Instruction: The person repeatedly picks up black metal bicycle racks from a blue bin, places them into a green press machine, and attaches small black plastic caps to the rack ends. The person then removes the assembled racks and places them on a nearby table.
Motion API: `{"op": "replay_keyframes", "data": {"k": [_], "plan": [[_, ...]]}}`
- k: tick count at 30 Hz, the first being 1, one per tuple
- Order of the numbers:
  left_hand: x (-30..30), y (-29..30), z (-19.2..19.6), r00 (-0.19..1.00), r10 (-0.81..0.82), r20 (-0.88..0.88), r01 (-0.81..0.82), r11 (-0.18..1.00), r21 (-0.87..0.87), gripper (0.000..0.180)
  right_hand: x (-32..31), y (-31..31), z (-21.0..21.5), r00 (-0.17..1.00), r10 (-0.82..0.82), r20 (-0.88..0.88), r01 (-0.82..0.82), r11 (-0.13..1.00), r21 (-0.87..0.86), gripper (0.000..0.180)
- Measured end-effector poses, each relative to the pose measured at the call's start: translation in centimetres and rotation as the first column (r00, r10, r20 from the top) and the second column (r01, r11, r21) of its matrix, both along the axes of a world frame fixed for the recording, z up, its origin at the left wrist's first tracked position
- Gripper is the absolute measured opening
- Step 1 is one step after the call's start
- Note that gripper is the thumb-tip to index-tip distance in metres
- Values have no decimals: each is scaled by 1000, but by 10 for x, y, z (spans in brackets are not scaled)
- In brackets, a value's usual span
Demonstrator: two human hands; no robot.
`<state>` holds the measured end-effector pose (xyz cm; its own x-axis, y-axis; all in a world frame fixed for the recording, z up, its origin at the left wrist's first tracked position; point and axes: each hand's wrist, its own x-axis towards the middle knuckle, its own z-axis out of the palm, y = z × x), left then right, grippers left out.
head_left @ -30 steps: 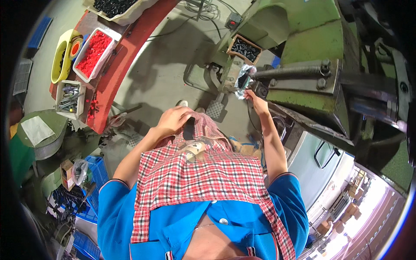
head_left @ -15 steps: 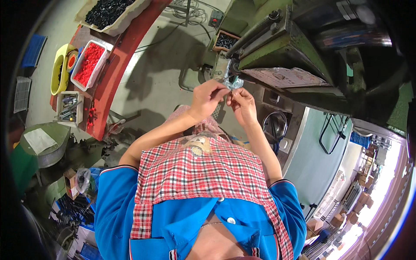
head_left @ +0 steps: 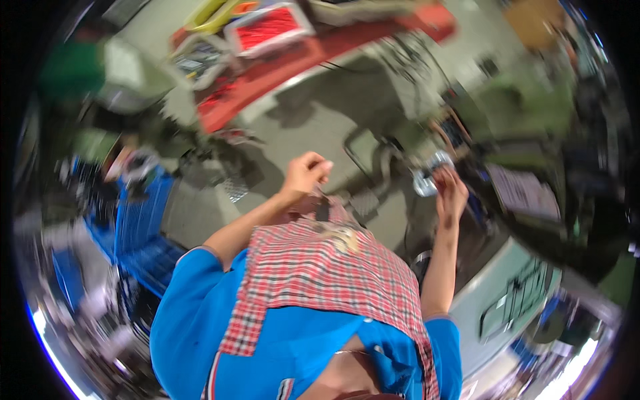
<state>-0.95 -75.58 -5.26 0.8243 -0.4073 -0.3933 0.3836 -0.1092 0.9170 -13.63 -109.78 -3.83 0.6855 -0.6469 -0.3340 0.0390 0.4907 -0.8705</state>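
Note:
My left hand [head_left: 308,175] is in front of my checked apron [head_left: 327,267], away from the machine. Its fingers are curled closed, and whatever they may hold is too small and blurred to make out. Farther right, my right hand [head_left: 451,190] is raised with its fingers drawn together at the machine's front. Beside those fingertips is a shiny, clear plastic-wrapped part [head_left: 424,183]. Blur hides whether the fingers pinch a small piece. A small open box [head_left: 451,131] of dark parts sits on the machine just beyond this hand.
A red bench [head_left: 280,77] at the far left carries a white tray of red pieces [head_left: 268,29], a yellow container [head_left: 212,15] and a bin of tools [head_left: 199,61]. Blue crates [head_left: 143,233] stand at left. The green machine [head_left: 567,153] fills the right, above a pale green panel [head_left: 500,300].
My hands, together at the machine before, are now apart. The left has drawn back leftward; the right stays by the plastic-wrapped part. The view has swung left, bringing blue crates into sight.

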Motion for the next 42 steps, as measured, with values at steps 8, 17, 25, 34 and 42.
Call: {"op": "replay_keyframes", "data": {"k": [8, 17, 25, 34, 42], "plan": [[10, 127, -5, 859, 510, 44, -509, 860, -26, 13, -13, -65, -66, 944, -105, -312, -171, 653, -738, 19], [23, 461, 51, 45, 944, 326, -988, 91, -126, 12, -13, -36, -21, 760, -504, -409, -453, 41, -891, 51], [60, 528, 76, 94, 941, 324, -987, 130, -92, 19, -56, -19, 5, 735, -493, -465, -515, 41, -856, 43], [63, 504, 73, 452, 247, 857, -892, 95, 443, 19, -125, 90, 26, 589, -535, -606, -607, 203, -768, 39], [59, 545, -26, 620, -413, 667, -696, 103, 710, 30, -233, 126, 11, 627, -430, -650, -331, 608, -722, 36]]}}
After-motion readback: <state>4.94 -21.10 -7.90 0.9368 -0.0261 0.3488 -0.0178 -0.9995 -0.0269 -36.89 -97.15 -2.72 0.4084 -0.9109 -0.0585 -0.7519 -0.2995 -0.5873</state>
